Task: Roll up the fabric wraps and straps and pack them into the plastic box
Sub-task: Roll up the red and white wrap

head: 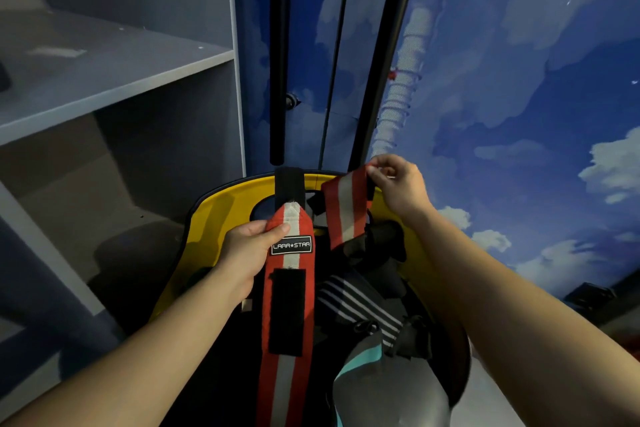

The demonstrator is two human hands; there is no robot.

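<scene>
A long red wrap with a white middle stripe [290,305], a black label and a black hook-and-loop patch hangs down the middle of the view. My left hand [251,250] pinches its upper end, thumb on the front. A second red-and-white striped piece [344,210] is held up to the right, with my right hand [394,184] pinching its top edge. Whether the two pieces are one wrap is hidden. Below lie a black-and-white striped wrap [356,302] and dark straps [381,243]. No plastic box is visible.
The wraps lie over a yellow-rimmed seat-like surface [221,208]. Grey shelves [114,80] stand at the left. Black vertical poles [278,52] rise behind, in front of a blue cloud-patterned wall [519,97]. A grey and teal cloth [377,374] lies at the bottom.
</scene>
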